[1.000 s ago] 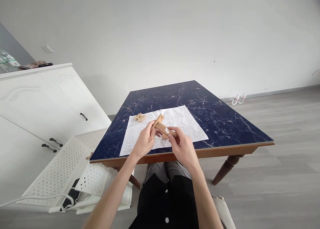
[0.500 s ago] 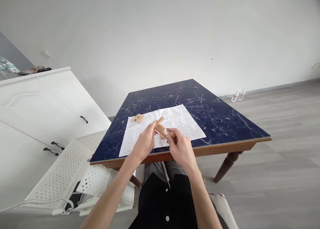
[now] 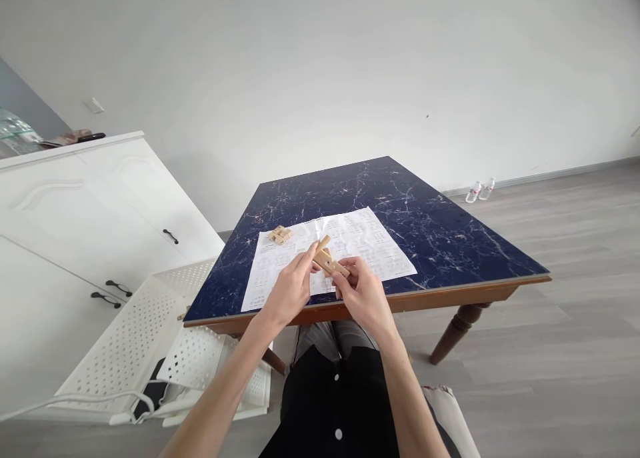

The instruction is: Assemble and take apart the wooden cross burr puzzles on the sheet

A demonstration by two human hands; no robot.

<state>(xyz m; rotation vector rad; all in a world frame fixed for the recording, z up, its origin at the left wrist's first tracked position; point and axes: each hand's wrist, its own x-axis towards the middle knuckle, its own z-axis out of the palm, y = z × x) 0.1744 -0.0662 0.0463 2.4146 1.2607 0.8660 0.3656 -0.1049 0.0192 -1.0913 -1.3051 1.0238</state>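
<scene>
Several notched wooden puzzle pieces (image 3: 324, 259) are held together between my two hands, above a printed sheet (image 3: 387, 251). My left hand (image 3: 293, 286) is closed around their left side, one stick poking up past its fingertips. My right hand (image 3: 363, 288) pinches the right end of a piece between thumb and fingers. Parts of the pieces are hidden by my fingers, so how they interlock I cannot tell. Near the sheet's upper left corner sits a small cluster of interlocked wooden blocks (image 3: 279, 235).
The sheet lies on a blue marble-patterned table (image 3: 450, 245) with a wooden edge. White cabinets (image 3: 90, 211) and a perforated white rack (image 3: 125, 338) stand to the left. Two plastic bottles (image 3: 480, 191) are on the floor by the wall.
The gap between the wooden pieces has narrowed as my hands bring them closer together. The view has shifted slightly; the block cluster stays on the sheet.
</scene>
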